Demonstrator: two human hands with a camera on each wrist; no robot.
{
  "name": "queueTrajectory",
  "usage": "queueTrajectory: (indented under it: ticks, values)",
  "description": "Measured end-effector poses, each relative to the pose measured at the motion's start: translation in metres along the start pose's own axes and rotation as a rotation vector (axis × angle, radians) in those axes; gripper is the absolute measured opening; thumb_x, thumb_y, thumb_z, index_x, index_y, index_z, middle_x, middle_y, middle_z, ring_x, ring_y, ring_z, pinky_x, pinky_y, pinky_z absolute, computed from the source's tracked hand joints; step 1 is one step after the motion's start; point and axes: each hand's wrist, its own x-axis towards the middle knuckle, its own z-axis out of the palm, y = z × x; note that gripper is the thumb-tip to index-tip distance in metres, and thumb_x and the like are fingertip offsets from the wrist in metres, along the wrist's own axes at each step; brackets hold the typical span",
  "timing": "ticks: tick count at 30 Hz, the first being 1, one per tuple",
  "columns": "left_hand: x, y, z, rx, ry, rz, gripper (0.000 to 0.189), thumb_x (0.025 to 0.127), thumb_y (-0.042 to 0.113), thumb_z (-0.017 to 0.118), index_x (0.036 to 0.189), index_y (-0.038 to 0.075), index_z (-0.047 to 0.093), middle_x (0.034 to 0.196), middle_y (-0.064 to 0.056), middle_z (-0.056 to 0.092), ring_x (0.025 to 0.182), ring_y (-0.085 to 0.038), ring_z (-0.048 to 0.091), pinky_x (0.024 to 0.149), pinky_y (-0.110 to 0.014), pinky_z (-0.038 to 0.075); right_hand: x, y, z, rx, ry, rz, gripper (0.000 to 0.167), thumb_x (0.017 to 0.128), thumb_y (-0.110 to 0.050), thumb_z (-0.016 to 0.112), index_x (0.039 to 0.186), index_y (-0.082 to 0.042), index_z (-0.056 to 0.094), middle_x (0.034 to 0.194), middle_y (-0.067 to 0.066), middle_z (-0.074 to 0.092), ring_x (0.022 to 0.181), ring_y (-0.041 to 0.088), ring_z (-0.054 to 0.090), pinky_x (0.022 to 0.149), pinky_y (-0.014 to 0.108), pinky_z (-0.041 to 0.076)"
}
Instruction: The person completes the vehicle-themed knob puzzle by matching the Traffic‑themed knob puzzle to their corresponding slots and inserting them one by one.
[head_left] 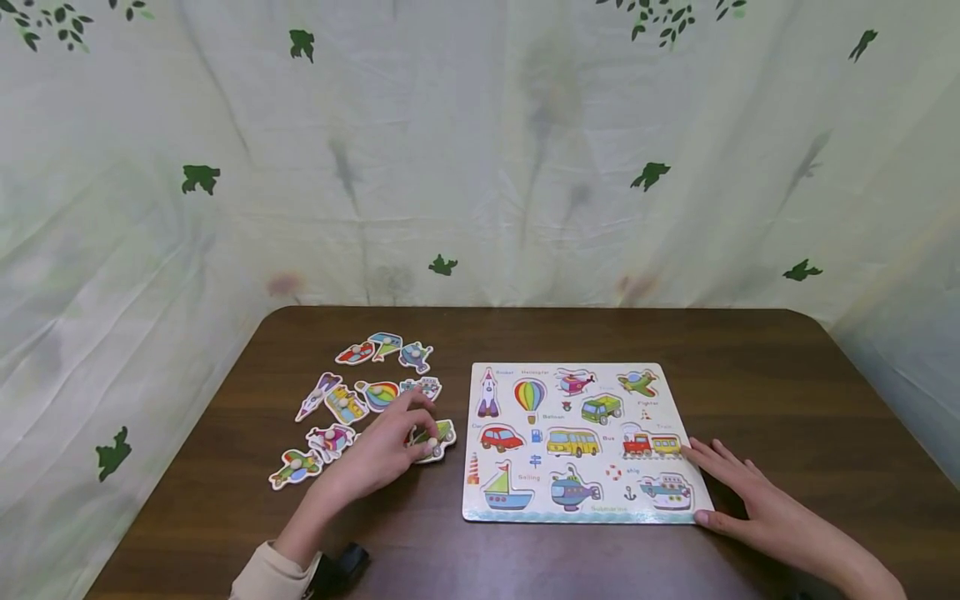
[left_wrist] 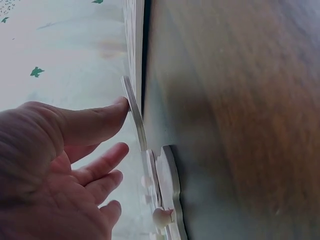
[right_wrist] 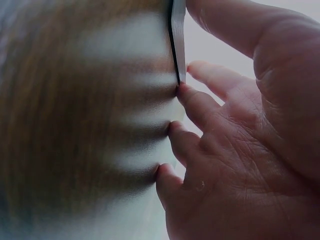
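Note:
My left hand (head_left: 386, 446) pinches a green truck puzzle piece (head_left: 447, 435) between thumb and forefinger, just left of the board. In the left wrist view that piece (left_wrist: 134, 112) shows edge-on, tilted and raised off the table, while the other fingers hang loosely bent. A white vehicle puzzle board (head_left: 517, 467) lies flat, with pictures of a rocket, balloon, car, bus, train, ships and more. At its right edge rests my right hand (head_left: 765, 508), fingers stretched out and thumb by the lower corner. The right wrist view shows those fingertips (right_wrist: 170, 127) on the tabletop beside the board's edge (right_wrist: 178, 40).
Several loose knobbed pieces lie on the brown table (head_left: 600, 333) at left, among them a balloon (head_left: 382, 393), a bus (head_left: 347, 404), a rocket (head_left: 318, 397), a helicopter (head_left: 330, 442) and a plane (head_left: 295, 468). A pale curtain (head_left: 480, 167) hangs behind the table.

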Motion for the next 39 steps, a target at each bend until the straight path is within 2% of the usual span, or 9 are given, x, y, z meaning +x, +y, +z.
queueTrajectory:
  ticks: [4,9,16,20,24,25,29,32,39]
  values:
    - [-0.001,0.001,-0.001,0.014,0.004,0.000,0.019,0.083,0.001,0.076,0.082,0.017,0.065,0.120,-0.013,0.054,0.114,-0.033,0.048,0.094,-0.049,0.036,0.000,0.000,0.000,0.004,0.001,0.003,0.071,0.088,-0.028,0.074,0.150,-0.018,0.040,0.155,0.008,0.035,0.139,-0.013,0.002,0.116,0.042,-0.007]
    - [-0.001,0.004,-0.001,0.045,0.015,0.031,0.021,0.081,0.000,0.077,0.083,0.017,0.064,0.117,-0.012,0.055,0.116,-0.035,0.046,0.098,-0.053,0.034,0.001,-0.002,-0.001,0.004,0.000,0.009,0.071,0.088,-0.028,0.074,0.150,-0.018,0.041,0.153,0.015,0.037,0.138,-0.014,0.002,0.115,0.049,-0.006]
    - [-0.003,0.008,-0.001,0.075,0.053,0.074,0.024,0.079,-0.003,0.077,0.082,0.017,0.064,0.113,-0.011,0.056,0.116,-0.035,0.048,0.103,-0.057,0.029,0.003,-0.003,-0.004,-0.036,0.001,0.004,0.072,0.087,-0.030,0.074,0.149,-0.018,0.041,0.153,0.013,0.038,0.140,-0.012,0.003,0.109,0.016,-0.007]
    - [-0.002,0.010,-0.001,0.088,0.091,0.127,0.026,0.077,-0.007,0.077,0.082,0.015,0.063,0.111,-0.012,0.057,0.112,-0.033,0.050,0.104,-0.060,0.027,0.003,-0.002,-0.004,-0.039,0.004,0.004,0.072,0.087,-0.029,0.075,0.149,-0.017,0.042,0.151,0.017,0.039,0.139,-0.012,0.003,0.109,0.016,-0.006]
    - [0.000,0.011,0.000,0.110,0.081,0.149,0.025,0.077,-0.007,0.076,0.083,0.014,0.063,0.114,-0.013,0.056,0.111,-0.034,0.050,0.100,-0.056,0.032,0.001,-0.002,-0.003,-0.017,0.000,0.005,0.072,0.087,-0.027,0.075,0.149,-0.016,0.041,0.151,0.019,0.038,0.137,-0.015,0.001,0.115,0.031,-0.006]
    - [0.001,0.011,0.000,0.114,0.072,0.150,0.025,0.078,-0.007,0.075,0.083,0.014,0.062,0.115,-0.014,0.056,0.111,-0.034,0.050,0.098,-0.054,0.033,0.001,-0.002,-0.002,-0.020,0.001,0.012,0.071,0.087,-0.028,0.075,0.149,-0.017,0.042,0.151,0.017,0.038,0.137,-0.016,0.001,0.113,0.025,-0.006]
    - [0.007,0.013,0.001,0.123,0.046,0.156,0.024,0.080,-0.005,0.074,0.083,0.015,0.062,0.116,-0.014,0.055,0.111,-0.034,0.049,0.099,-0.054,0.032,0.001,-0.002,-0.002,0.024,-0.008,0.014,0.071,0.087,-0.025,0.074,0.149,-0.015,0.041,0.153,0.017,0.035,0.136,-0.017,0.000,0.113,0.057,-0.004]
    - [0.014,0.016,0.001,0.117,0.038,0.168,0.022,0.080,-0.004,0.075,0.083,0.014,0.063,0.115,-0.014,0.056,0.111,-0.035,0.049,0.101,-0.055,0.031,0.000,-0.002,-0.002,0.044,-0.010,0.032,0.071,0.087,-0.027,0.074,0.149,-0.015,0.041,0.153,0.017,0.035,0.136,-0.017,0.001,0.108,0.068,-0.001]
    - [0.032,0.023,0.002,0.075,-0.041,0.142,0.016,0.085,0.001,0.074,0.086,0.014,0.064,0.117,-0.013,0.055,0.111,-0.034,0.047,0.098,-0.053,0.034,0.000,-0.004,-0.002,0.015,0.002,0.010,0.070,0.088,-0.028,0.074,0.149,-0.015,0.042,0.152,0.019,0.036,0.138,-0.013,0.002,0.115,0.048,-0.004]
